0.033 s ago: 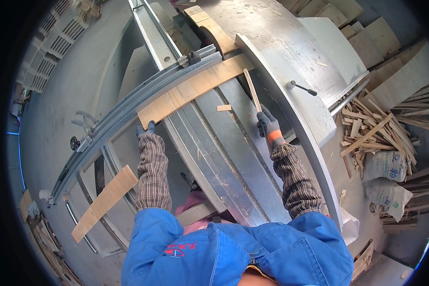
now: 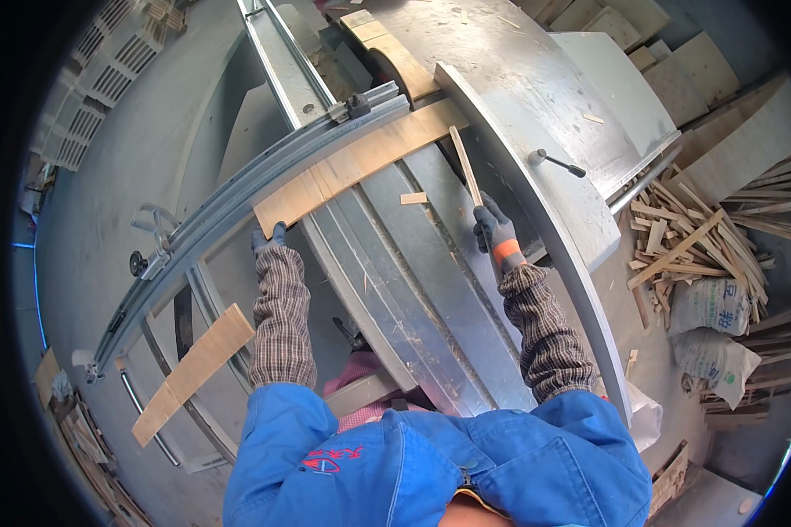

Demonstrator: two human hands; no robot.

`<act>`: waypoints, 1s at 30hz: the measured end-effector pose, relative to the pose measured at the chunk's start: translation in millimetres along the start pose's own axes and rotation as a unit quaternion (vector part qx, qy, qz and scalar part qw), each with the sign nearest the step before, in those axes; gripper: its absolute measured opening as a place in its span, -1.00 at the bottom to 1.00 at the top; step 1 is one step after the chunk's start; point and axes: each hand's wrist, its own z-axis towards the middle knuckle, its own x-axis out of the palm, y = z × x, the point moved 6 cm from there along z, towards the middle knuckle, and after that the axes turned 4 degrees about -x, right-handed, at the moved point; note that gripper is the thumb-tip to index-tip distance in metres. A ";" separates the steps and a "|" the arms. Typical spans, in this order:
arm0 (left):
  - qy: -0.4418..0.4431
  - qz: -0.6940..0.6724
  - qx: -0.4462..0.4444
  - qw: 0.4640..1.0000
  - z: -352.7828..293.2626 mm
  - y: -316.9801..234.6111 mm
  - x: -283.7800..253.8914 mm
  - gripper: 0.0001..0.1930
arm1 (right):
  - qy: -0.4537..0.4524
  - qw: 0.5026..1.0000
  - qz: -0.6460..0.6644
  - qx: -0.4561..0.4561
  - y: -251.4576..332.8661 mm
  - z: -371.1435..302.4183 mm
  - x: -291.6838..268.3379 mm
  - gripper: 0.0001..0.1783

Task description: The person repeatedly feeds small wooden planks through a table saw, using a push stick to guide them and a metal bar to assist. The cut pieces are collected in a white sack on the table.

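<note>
A long, narrow plywood board (image 2: 351,167) lies across the metal saw table (image 2: 404,272), along the crosscut rail. My left hand (image 2: 269,235), in a dark glove, grips the board's near left end. The board's other end reaches the tall metal fence (image 2: 536,176) on the right. My right hand (image 2: 496,232), in a grey glove with an orange cuff, is closed round a thin wooden stick (image 2: 464,165). The stick points away from me, its tip at or very near the board's right end. A small wood offcut (image 2: 413,198) rests on the table between my hands. No blade can be made out.
Another plywood strip (image 2: 193,373) lies on the frame at left. More plywood pieces (image 2: 400,61) sit beyond the board. A black-handled lever (image 2: 561,162) stands right of the fence. Scrap sticks (image 2: 699,250) and white sacks (image 2: 716,351) are piled on the right.
</note>
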 end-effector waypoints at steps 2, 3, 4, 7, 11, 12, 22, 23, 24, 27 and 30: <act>0.017 -0.045 0.010 0.999 -0.2 -1.6 6.6 -0.49 | -0.005 1.000 0.008 0.010 -0.2 1.3 0.6 -0.35; 0.027 -0.064 0.014 0.998 0.2 -3.2 11.0 -0.49 | -0.008 1.000 0.012 0.014 -0.2 1.9 0.5 -0.35; 0.031 -0.077 0.014 0.996 2.8 -2.8 13.0 -0.49 | -0.008 1.000 0.009 0.013 0.2 3.7 1.1 -0.35; 0.039 -0.107 0.003 0.994 13.1 3.4 20.4 -0.49 | -0.007 1.000 0.004 0.008 1.0 9.0 3.0 -0.35; 0.037 -0.129 -0.008 0.991 28.8 17.7 21.2 -0.47 | 0.000 1.000 -0.008 0.009 1.5 14.9 8.8 -0.34; 0.031 -0.125 -0.007 0.992 31.0 20.3 19.7 -0.47 | 0.003 1.000 -0.013 0.009 2.4 15.7 10.9 -0.34; -0.028 0.053 0.003 0.998 19.7 -10.8 17.4 -0.56 | 0.005 1.000 -0.007 -0.002 -1.1 35.1 11.1 -0.36; -0.025 0.044 0.001 0.999 19.5 -10.3 18.0 -0.57 | 0.004 1.000 -0.006 -0.009 -2.2 38.0 11.9 -0.37; -0.023 0.030 0.000 0.999 19.9 -10.7 19.4 -0.58 | 0.002 1.000 -0.004 -0.015 -2.9 40.9 11.8 -0.37; -0.010 -0.017 -0.006 1.000 18.6 -7.5 26.9 -0.62 | 0.015 1.000 0.007 -0.013 4.4 50.2 20.3 -0.38; 0.023 -0.093 -0.030 0.995 25.3 -0.9 34.3 -0.66 | 0.009 0.999 0.019 -0.030 -4.5 54.5 13.6 -0.38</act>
